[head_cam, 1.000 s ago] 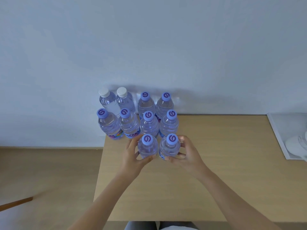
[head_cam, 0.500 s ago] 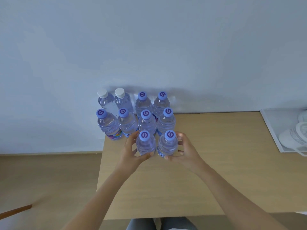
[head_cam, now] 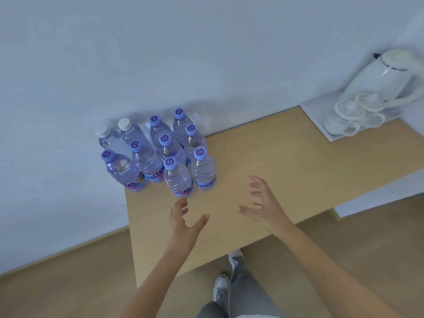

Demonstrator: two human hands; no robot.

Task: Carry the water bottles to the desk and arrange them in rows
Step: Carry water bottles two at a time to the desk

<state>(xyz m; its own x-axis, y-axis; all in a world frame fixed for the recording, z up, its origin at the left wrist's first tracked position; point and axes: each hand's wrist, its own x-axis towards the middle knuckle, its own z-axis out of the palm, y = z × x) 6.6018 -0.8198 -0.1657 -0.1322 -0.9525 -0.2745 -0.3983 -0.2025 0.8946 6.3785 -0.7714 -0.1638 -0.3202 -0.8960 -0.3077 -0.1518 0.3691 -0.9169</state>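
Several clear water bottles stand upright in rows at the far left corner of the wooden desk (head_cam: 275, 180), against the wall. Most have purple caps; two at the back left have white caps (head_cam: 125, 124). The front row holds two purple-capped bottles, the left one (head_cam: 177, 177) and the right one (head_cam: 203, 169). My left hand (head_cam: 183, 222) hovers just in front of them, fingers spread, holding nothing. My right hand (head_cam: 263, 206) is to the right of it over the desk, fingers also spread and empty.
A white tray (head_cam: 321, 120) at the desk's far right carries a white kettle (head_cam: 387, 74) and upturned cups (head_cam: 348, 111). The desk's left edge runs beside the bottles. My legs and shoes (head_cam: 229, 278) stand on the wooden floor below the near edge.
Both hands have let go of the two front bottles and pulled back toward me. The camera has tilted and swung, bringing the kettle and floor into view.
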